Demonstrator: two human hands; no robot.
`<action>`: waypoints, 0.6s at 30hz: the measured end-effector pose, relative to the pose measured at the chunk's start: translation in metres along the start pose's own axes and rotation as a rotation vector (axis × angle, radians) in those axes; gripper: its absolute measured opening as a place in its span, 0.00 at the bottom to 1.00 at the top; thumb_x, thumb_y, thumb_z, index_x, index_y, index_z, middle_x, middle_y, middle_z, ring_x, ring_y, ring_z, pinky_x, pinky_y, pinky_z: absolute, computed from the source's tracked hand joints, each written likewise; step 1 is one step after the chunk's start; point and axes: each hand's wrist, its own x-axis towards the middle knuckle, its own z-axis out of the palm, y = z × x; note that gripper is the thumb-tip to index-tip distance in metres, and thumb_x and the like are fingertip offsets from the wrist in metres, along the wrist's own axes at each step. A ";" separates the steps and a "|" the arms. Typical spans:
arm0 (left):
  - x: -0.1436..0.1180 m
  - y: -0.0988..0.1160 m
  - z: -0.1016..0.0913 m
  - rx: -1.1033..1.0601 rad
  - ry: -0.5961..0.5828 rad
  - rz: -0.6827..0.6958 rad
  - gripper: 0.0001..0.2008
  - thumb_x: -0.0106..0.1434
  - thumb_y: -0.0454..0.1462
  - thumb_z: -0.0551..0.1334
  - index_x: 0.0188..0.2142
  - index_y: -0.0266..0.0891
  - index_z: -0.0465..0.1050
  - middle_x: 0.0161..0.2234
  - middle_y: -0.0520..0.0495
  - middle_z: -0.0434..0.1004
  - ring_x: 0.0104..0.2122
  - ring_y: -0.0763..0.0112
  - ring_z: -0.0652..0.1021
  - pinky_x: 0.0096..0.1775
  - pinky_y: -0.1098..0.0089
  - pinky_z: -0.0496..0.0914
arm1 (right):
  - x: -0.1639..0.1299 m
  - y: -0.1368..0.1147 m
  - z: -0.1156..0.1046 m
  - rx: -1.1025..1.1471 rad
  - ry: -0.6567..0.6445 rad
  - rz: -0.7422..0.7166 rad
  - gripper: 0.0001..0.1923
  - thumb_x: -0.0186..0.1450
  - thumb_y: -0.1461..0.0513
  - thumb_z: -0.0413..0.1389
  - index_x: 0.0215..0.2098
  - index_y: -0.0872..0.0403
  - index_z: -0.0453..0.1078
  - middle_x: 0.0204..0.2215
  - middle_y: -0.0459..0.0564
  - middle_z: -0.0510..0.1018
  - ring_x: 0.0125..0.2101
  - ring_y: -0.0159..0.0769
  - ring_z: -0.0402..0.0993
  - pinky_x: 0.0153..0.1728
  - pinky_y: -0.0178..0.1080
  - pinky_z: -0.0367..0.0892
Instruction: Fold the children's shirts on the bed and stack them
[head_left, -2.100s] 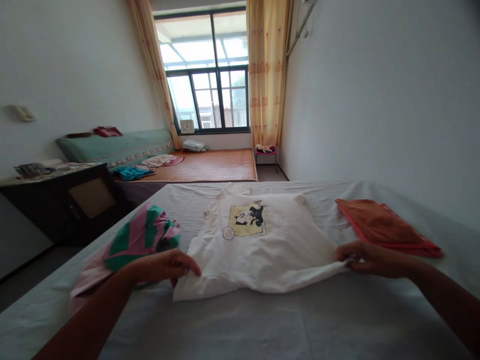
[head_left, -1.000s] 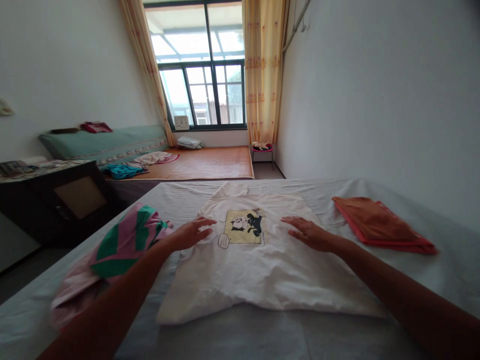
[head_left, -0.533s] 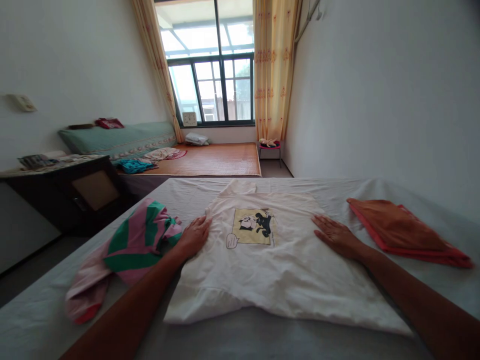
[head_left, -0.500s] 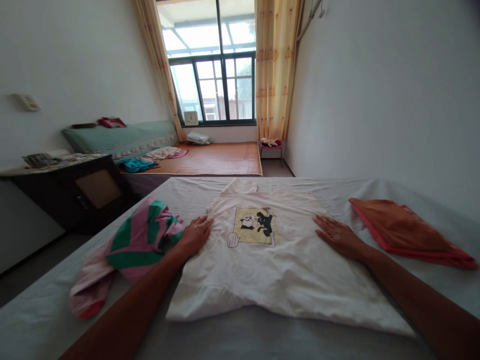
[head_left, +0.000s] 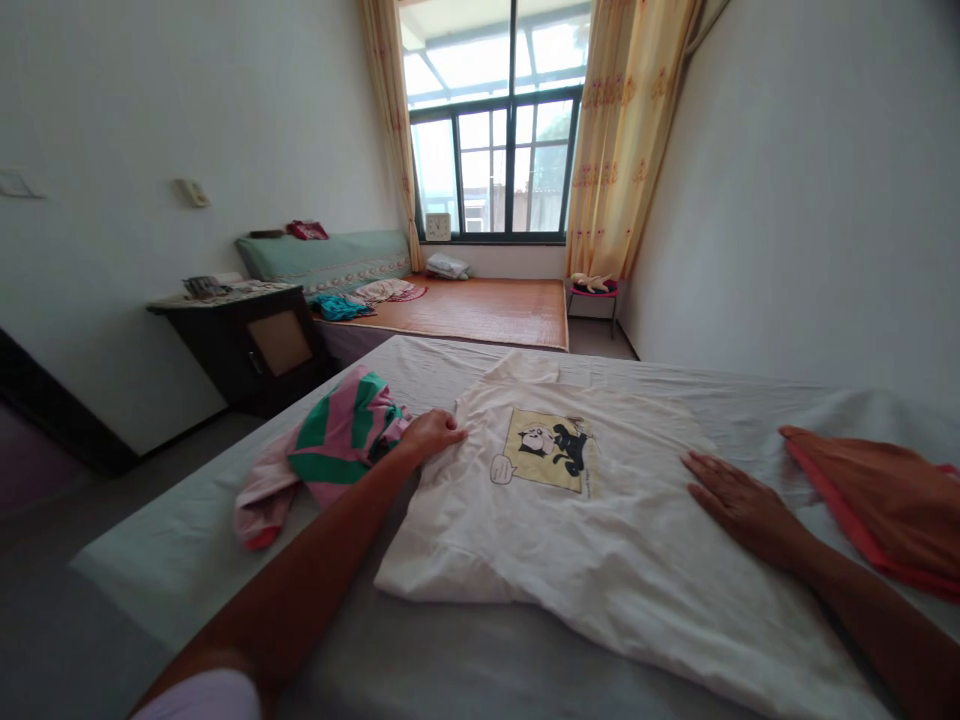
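Observation:
A white T-shirt [head_left: 540, 540] with a cartoon cat print on a yellow panel lies spread on a pale sheet-covered bed. At its left edge my left hand [head_left: 435, 435] has its fingers curled together, gripping the cloth near the shoulder. My right hand [head_left: 739, 500] rests flat on the opposite edge, fingers stretched out, palm down. Just left of my left forearm is a crumpled pink and green striped garment [head_left: 337, 440]. Beyond my right hand sits a folded orange-brown and red garment [head_left: 877, 500], partly cut off by the frame.
Past the sheeted bed [head_left: 187, 540] stands another bed with a brown mat [head_left: 480, 310], with clothes on it. A dark cabinet [head_left: 247, 345] is on the left. A small stool [head_left: 594, 290] stands below the curtain, and a wall [head_left: 810, 200] runs along the right.
My left hand has gone from lying flat to curled on the shirt's edge. My right hand stays flat on the cloth. The view has swung left, so everything appears shifted right.

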 end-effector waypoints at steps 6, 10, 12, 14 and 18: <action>-0.001 0.005 0.016 -0.275 0.195 0.164 0.06 0.54 0.37 0.58 0.32 0.38 0.68 0.29 0.50 0.72 0.31 0.68 0.73 0.34 0.71 0.63 | 0.000 0.004 0.003 -0.003 -0.004 -0.001 0.33 0.65 0.45 0.35 0.61 0.53 0.59 0.61 0.53 0.62 0.61 0.42 0.55 0.61 0.48 0.51; -0.001 0.005 0.015 -0.716 0.085 0.048 0.15 0.53 0.41 0.61 0.38 0.36 0.66 0.31 0.49 0.74 0.30 0.70 0.73 0.32 0.72 0.66 | 0.000 0.004 0.002 0.017 0.017 -0.012 0.33 0.65 0.45 0.36 0.61 0.52 0.59 0.60 0.52 0.63 0.61 0.43 0.56 0.61 0.49 0.53; -0.002 0.004 0.012 -0.885 -0.021 -0.010 0.19 0.52 0.46 0.63 0.37 0.34 0.67 0.29 0.48 0.74 0.28 0.70 0.73 0.29 0.72 0.66 | 0.000 0.005 0.001 0.021 0.021 -0.020 0.33 0.65 0.45 0.36 0.61 0.52 0.58 0.60 0.51 0.63 0.61 0.43 0.56 0.61 0.49 0.53; -0.003 0.003 0.008 -0.976 -0.137 -0.017 0.21 0.51 0.49 0.64 0.34 0.33 0.69 0.27 0.48 0.74 0.26 0.70 0.73 0.28 0.73 0.66 | 0.000 0.006 0.002 0.018 0.014 -0.023 0.33 0.66 0.46 0.36 0.61 0.52 0.58 0.61 0.51 0.62 0.61 0.43 0.55 0.61 0.49 0.52; -0.008 0.005 0.004 -0.949 -0.222 0.097 0.21 0.48 0.50 0.66 0.28 0.32 0.71 0.28 0.49 0.75 0.29 0.69 0.74 0.28 0.74 0.66 | 0.000 0.007 0.003 0.015 0.003 -0.015 0.33 0.66 0.45 0.37 0.62 0.52 0.57 0.61 0.51 0.62 0.61 0.42 0.55 0.61 0.49 0.51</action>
